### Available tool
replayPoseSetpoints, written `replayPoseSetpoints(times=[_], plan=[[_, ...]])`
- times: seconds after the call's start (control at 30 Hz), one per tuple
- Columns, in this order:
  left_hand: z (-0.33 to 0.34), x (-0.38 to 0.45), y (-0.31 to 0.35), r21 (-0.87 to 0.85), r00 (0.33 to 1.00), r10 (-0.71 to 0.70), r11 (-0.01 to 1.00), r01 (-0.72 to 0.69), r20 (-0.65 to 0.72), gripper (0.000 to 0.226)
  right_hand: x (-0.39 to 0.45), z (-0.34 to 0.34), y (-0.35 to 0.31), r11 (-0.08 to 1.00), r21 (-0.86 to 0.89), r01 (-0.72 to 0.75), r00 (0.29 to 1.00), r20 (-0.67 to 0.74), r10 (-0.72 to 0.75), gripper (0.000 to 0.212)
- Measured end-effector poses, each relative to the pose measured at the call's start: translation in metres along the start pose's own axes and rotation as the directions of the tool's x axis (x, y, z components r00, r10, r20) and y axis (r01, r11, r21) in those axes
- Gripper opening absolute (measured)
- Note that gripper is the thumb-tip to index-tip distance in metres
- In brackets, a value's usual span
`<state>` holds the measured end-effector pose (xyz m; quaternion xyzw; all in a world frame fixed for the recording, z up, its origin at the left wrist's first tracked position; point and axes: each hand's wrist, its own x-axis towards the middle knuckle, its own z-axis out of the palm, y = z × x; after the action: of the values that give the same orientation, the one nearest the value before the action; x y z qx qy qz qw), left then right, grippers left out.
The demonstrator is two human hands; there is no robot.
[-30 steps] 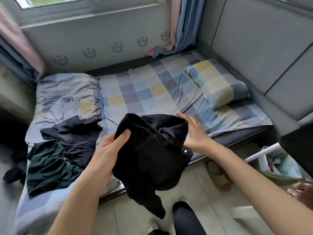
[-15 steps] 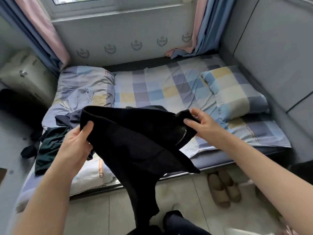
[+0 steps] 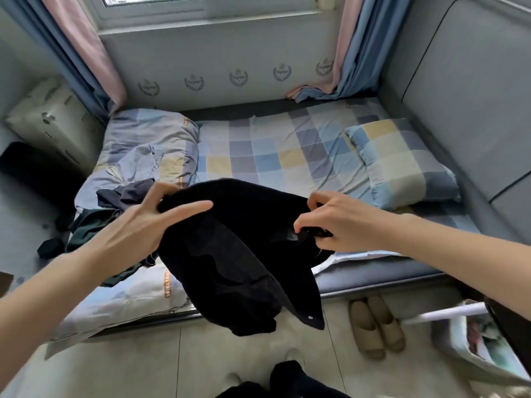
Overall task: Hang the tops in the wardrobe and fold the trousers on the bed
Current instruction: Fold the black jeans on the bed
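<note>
At the very bottom of the view, the person's dark-clad legs (image 3: 290,382) stand on the pale tiled floor (image 3: 172,363), with a pair of tan slippers (image 3: 376,326) lying side by side to the right, just in front of the bed's edge, and a bag with a white handle (image 3: 471,340) further right.

Above the floor, both bare forearms reach forward and hold up 1 black garment (image 3: 238,262) — it hangs in the air over the near edge of the bed (image 3: 382,271), its lower folds drooping toward the floor, a small pale button showing on the low right corner. The left hand (image 3: 143,225) grips the garment's upper left edge, thumb on the near side and the other fingers partly behind the cloth, the index finger stretched out over the fabric. The right hand (image 3: 339,222) pinches the upper right edge, its fingers curled round the fabric.

Behind the left hand, a heap of dark clothes (image 3: 106,225) — navy and dark green pieces — lies on the left part of the bed beside a crumpled checked quilt (image 3: 149,145). The checked sheet (image 3: 273,150) spreads across the middle, and a matching pillow (image 3: 402,162) rests at the right, against the grey padded wall (image 3: 459,81).

Farthest off, blue and pink curtains (image 3: 344,53) hang at both sides of the window (image 3: 207,7).
</note>
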<state>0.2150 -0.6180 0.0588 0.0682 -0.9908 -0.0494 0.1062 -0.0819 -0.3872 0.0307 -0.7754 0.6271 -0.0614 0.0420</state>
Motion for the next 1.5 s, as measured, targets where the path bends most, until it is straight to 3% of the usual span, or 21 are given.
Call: replayPoseSetpoints(times=[0.03,0.1,0.23,0.3,0.4,0.47,0.57,0.7,0.77,0.97,1.07,1.17,1.3,1.4,1.5], plan=[[-0.001,0.003,0.000,0.048,0.998,0.028,0.998,-0.030,0.048,0.103,0.002,0.000,-0.002,0.993,-0.104,0.049,0.999,0.023,-0.047,0.036],[-0.001,0.012,0.000,0.078,0.993,0.056,0.995,-0.064,0.109,0.095,0.007,0.004,-0.007,0.982,-0.153,0.108,0.989,0.115,-0.091,0.041],[-0.002,0.024,0.001,0.088,0.978,0.158,0.981,-0.171,0.137,0.052,0.009,0.009,-0.022,0.941,-0.199,0.274,0.943,0.247,-0.223,0.019],[-0.004,0.026,0.005,0.039,0.982,0.179,0.983,-0.182,0.059,0.036,0.006,0.014,-0.039,0.892,-0.195,0.408,0.901,0.243,-0.359,0.014],[-0.011,0.029,0.011,-0.050,0.980,0.163,0.984,-0.170,-0.114,0.032,0.005,0.020,-0.062,0.812,-0.150,0.563,0.814,0.272,-0.514,0.037],[-0.020,0.029,0.010,-0.076,0.973,0.183,0.978,-0.195,-0.143,0.036,0.006,0.025,-0.054,0.766,-0.210,0.607,0.787,0.292,-0.544,0.044],[-0.033,0.029,0.005,-0.091,0.969,0.229,0.967,-0.237,-0.095,0.035,0.013,0.027,-0.022,0.674,-0.422,0.606,0.788,0.438,-0.433,0.048],[-0.043,0.032,0.009,-0.166,0.976,0.212,0.962,-0.217,-0.045,0.033,0.028,0.036,0.007,0.428,-0.630,0.648,0.746,0.637,-0.193,0.047],[-0.046,0.031,0.010,-0.197,0.978,0.209,0.958,-0.208,-0.014,0.029,0.037,0.032,0.015,0.300,-0.683,0.666,0.734,0.671,-0.102,0.050],[-0.049,0.033,0.010,-0.297,0.987,0.160,0.941,-0.162,-0.032,0.026,0.073,0.014,0.053,0.146,-0.764,0.628,0.775,0.631,-0.030,0.048],[-0.046,0.026,-0.008,-0.266,0.992,0.111,0.956,-0.123,-0.061,0.034,0.085,-0.005,0.060,0.204,-0.743,0.637,0.764,0.643,-0.042,0.035],[-0.034,0.014,-0.033,-0.047,0.999,0.053,0.997,-0.054,-0.009,0.058,0.087,-0.016,0.061,0.340,-0.723,0.601,0.799,0.554,-0.234,0.015],[-0.001,-0.007,-0.047,0.295,0.984,0.060,0.949,-0.109,0.168,0.085,0.086,-0.034,0.060,0.560,-0.657,0.505,0.850,0.268,-0.453,0.048],[0.037,-0.013,-0.052,0.440,0.983,0.044,0.890,-0.119,0.176,0.073,0.083,-0.050,0.050,0.639,-0.631,0.440,0.879,0.155,-0.452,0.052],[0.058,-0.005,-0.053,0.571,0.964,-0.091,0.817,-0.072,0.251,0.047,0.077,-0.062,0.049,0.704,-0.579,0.411,0.894,0.103,-0.437,0.049]])
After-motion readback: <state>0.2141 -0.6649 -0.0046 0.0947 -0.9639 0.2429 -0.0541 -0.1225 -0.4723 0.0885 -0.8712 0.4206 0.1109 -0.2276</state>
